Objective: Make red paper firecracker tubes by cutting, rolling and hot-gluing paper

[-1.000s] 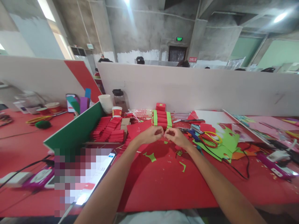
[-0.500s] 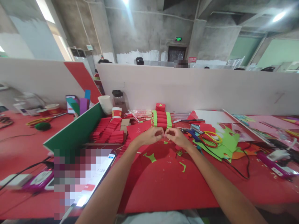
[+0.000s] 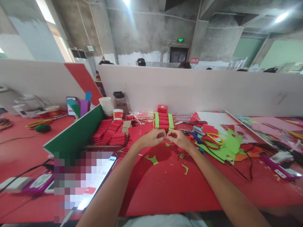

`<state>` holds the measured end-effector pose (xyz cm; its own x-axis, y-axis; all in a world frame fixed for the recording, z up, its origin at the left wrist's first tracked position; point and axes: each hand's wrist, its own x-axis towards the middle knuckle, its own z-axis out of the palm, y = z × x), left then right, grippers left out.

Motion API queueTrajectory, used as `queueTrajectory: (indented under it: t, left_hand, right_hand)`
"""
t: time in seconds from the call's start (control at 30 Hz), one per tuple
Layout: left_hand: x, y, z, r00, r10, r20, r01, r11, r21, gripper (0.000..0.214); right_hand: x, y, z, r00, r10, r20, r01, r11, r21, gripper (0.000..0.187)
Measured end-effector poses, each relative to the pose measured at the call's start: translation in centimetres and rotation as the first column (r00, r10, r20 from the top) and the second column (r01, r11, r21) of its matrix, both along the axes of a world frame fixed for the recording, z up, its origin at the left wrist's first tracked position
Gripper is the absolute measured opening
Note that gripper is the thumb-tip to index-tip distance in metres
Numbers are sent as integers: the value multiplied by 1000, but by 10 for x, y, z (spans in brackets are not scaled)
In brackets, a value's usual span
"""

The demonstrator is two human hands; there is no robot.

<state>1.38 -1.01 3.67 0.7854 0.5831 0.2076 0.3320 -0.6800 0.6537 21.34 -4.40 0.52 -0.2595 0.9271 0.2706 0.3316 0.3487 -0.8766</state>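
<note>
Left fingers [image 3: 162, 133] nearly meet right fingers [image 3: 171, 134] beside red rolls [image 3: 163, 121].

Pale greyish garment [image 3: 163, 220] at the frame's bottom centre, bare left forearm [image 3: 115, 179], bare right forearm [image 3: 216, 179], bare left hand [image 3: 153, 138], bare right hand [image 3: 179, 138] near mid-frame

Brightly lit; a ceiling light [image 3: 281, 17] glares at upper right, another streak at top. Soft shadow darkens the surface [image 3: 170, 192] below the hands [image 3: 154, 137]. Phone screen [image 3: 104, 167] glows, partly pixelated. Edges stretch.
</note>
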Motion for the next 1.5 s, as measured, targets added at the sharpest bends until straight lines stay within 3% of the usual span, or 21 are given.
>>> queueTrajectory:
  t: [0.3, 0.63, 0.83, 0.93, 1.03, 1.1, 1.3, 1.43, 1.5]
  left_hand:
    - [0, 4, -2, 999, -13, 31, 14, 999, -32, 13]
    - [-3, 14, -6, 975, 221, -16, -221, 972, -82, 16]
    - [-8, 20, -9, 945, 324, -39, -326, 939, -106, 21]
    - [-9, 24, -12, 924, 381, -22, -381, 921, -81, 20]
    - [-9, 27, -14, 914, 405, -21, -405, 912, -67, 21]
    - [-8, 27, -16, 913, 409, -17, -409, 911, -59, 23]
    - [-10, 27, -17, 913, 406, -36, -407, 910, -76, 28]
    - [-9, 25, -15, 912, 409, -33, -410, 910, -64, 30]
    - [-8, 24, -13, 909, 415, -29, -416, 908, -52, 29]
  right_hand:
    - [0, 0, 0, 1000, -6, 9, 6, 1000, -4, 18]
    - [4, 5, -4, 994, -82, -72, 81, 996, -21, 19]
    - [40, 12, 10, 968, -250, -5, 250, 966, 69, 20]
    - [76, 12, 14, 883, -418, 212, 399, 908, 126, 18]
    - [114, 8, 9, 642, -561, 522, 558, 810, 183, 17]
    - [131, 4, 4, 499, -559, 662, 623, 763, 174, 22]
    - [141, 1, 0, 437, -384, 813, 596, 801, 58, 44]
    - [135, 4, 3, 337, -332, 881, 585, 807, 80, 43]
    - [134, 5, 4, 328, -303, 895, 574, 816, 67, 43]
